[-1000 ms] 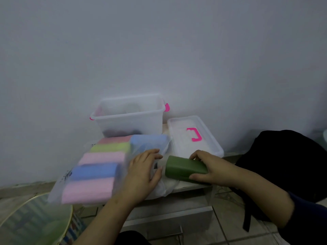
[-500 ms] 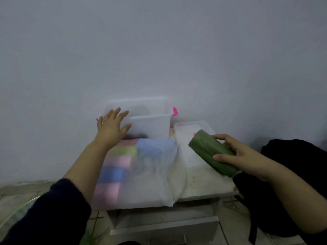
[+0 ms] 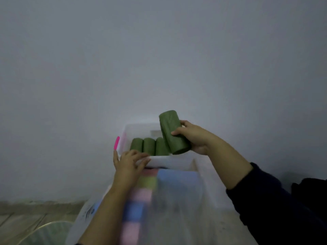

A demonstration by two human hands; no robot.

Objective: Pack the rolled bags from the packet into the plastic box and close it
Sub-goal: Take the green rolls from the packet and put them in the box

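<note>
The near rim of the plastic box (image 3: 174, 160) is touched by the left hand (image 3: 127, 164), fingers slightly spread, three green rolls (image 3: 149, 147) stood inside just beyond them. A fourth roll (image 3: 172, 132) is held tilted over the box, clasped by the right hand (image 3: 197, 139) between thumb and curled fingers

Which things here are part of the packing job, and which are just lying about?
Job: held roll in right hand; three rolls in box; left hand resting on its rim; packet of coloured rolls.
Lying about: black bag; glass table.
</note>
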